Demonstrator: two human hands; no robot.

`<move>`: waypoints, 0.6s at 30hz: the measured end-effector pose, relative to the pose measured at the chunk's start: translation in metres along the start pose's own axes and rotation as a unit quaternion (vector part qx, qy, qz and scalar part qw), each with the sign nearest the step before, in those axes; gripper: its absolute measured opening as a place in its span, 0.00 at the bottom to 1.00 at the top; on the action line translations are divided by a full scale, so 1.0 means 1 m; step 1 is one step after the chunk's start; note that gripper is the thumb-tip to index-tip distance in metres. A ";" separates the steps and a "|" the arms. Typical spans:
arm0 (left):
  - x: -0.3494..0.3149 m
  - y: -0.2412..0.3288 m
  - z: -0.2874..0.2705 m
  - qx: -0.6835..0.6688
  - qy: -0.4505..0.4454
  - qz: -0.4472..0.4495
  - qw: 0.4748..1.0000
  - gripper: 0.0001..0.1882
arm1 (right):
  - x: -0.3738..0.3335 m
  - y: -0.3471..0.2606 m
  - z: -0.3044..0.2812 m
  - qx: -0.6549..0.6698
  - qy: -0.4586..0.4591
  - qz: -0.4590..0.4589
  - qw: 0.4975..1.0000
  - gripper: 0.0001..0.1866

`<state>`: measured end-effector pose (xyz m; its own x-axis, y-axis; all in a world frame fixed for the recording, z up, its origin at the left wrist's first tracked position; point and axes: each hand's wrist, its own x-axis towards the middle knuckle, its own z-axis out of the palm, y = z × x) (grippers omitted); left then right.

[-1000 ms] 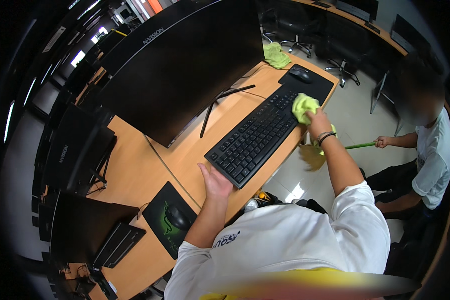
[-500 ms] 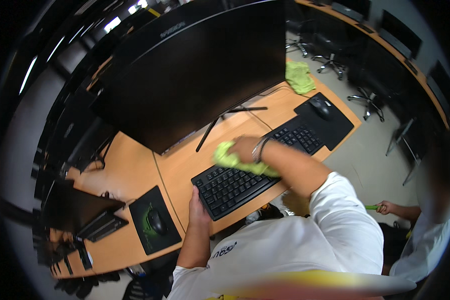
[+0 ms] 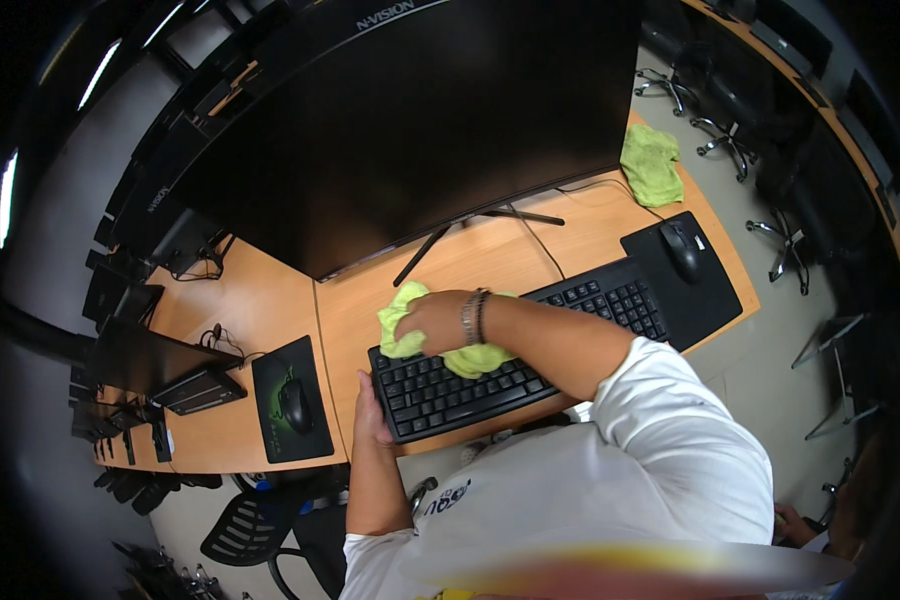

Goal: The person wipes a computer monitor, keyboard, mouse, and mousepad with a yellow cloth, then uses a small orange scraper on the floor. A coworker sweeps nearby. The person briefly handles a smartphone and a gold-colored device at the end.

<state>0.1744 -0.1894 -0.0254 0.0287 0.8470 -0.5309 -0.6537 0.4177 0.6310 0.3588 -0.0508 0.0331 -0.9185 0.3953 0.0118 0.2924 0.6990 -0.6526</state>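
Note:
A black keyboard (image 3: 450, 400) lies at a slant on the wooden desk, near its front edge. My left hand (image 3: 371, 413) grips the keyboard's left end, its fingers partly hidden. My right hand (image 3: 440, 318) is closed on a bunched yellow-green cloth (image 3: 403, 338) at the upper left part of the keyboard. A loose part of that cloth drapes over the keys under my wrist. My right forearm crosses above the keyboard's right half and hides some keys.
Behind the keyboard stands a large black monitor (image 3: 440, 130). A second green cloth (image 3: 653, 165) lies at the far right corner. One black mouse (image 3: 682, 252) rests on a right-hand pad; another mouse (image 3: 294, 405) sits on a left-hand pad. A person's hand (image 3: 794, 525) shows at lower right.
My right hand has moved left along the keyboard with the cloth, to its upper left end. My left hand stays at the keyboard's left end. The view has shifted.

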 end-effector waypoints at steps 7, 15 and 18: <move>0.006 -0.001 0.002 0.027 -0.013 0.061 0.998 0.38 | -0.177 0.048 -0.113 -0.045 0.122 0.294 0.947 0.23; 0.014 0.007 0.000 0.077 0.037 0.028 0.996 0.36 | -0.183 0.089 -0.069 -0.128 0.028 0.376 0.917 0.22; 0.013 0.009 0.001 0.063 0.033 0.019 0.997 0.36 | -0.223 0.095 -0.085 -0.189 -0.039 0.495 0.847 0.20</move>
<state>0.1701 -0.1742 -0.0260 -0.0461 0.8410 -0.5391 -0.5528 0.4280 0.7150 0.6138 -0.0215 0.0330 -0.1836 0.8688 -0.4599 0.9806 0.1943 -0.0243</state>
